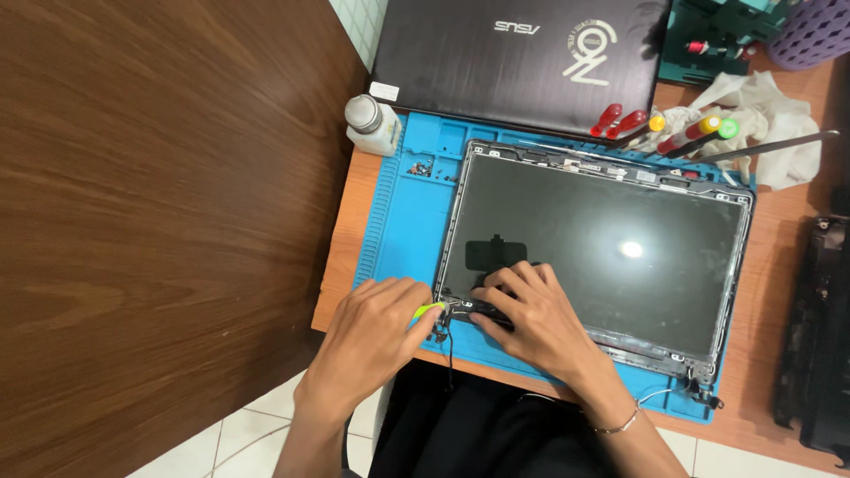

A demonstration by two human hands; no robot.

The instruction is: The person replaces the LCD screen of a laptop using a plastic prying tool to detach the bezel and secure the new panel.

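Steadiness matters at the panel [593, 243] on the blue mat [403, 221]: my left hand [376, 332] grips a green-handled screwdriver [428, 310] at its near-left corner, right hand [536, 323] pressing flat, so I'd keep the tip square.

A screen panel [595, 248] lies on a work mat [403, 221] on the table [788, 292]. Behind it rests a closed laptop [518, 62], with a small bottle [372, 124] at the mat's far left corner. Screwdrivers [682, 133] lie on a cloth [761, 115] behind the panel's right end. Both hands [381, 332] [531, 319] sit at its near left corner.
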